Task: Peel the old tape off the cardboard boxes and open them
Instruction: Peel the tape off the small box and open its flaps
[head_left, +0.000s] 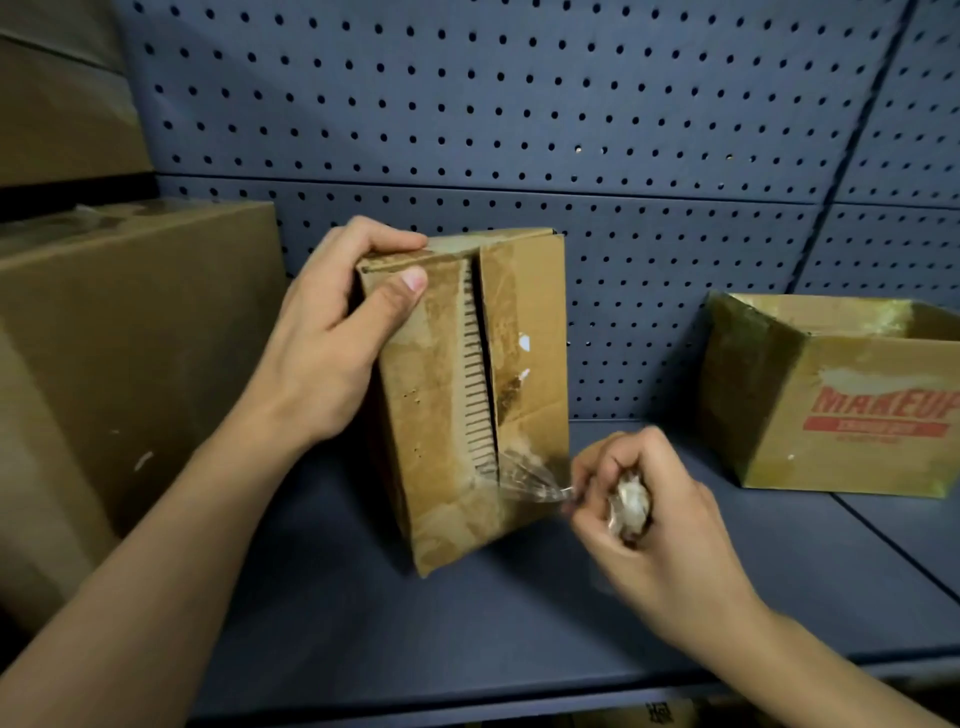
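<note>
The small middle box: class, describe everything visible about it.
The small box is brown cardboard, worn and stained, standing on end and tilted on the blue shelf. Its two flaps gape slightly, showing a corrugated edge. The left hand grips its top corner. The right hand pinches clear tape stuck to its lower seam.

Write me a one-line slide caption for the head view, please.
Left hand steadies a small cardboard box on the shelf while the right hand pulls clear tape off its seam.

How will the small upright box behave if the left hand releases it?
Probably tips: the box stands tall and tilted, steadied only by the left hand. Likely light, so the tape the right hand pulls could drag it.
</note>
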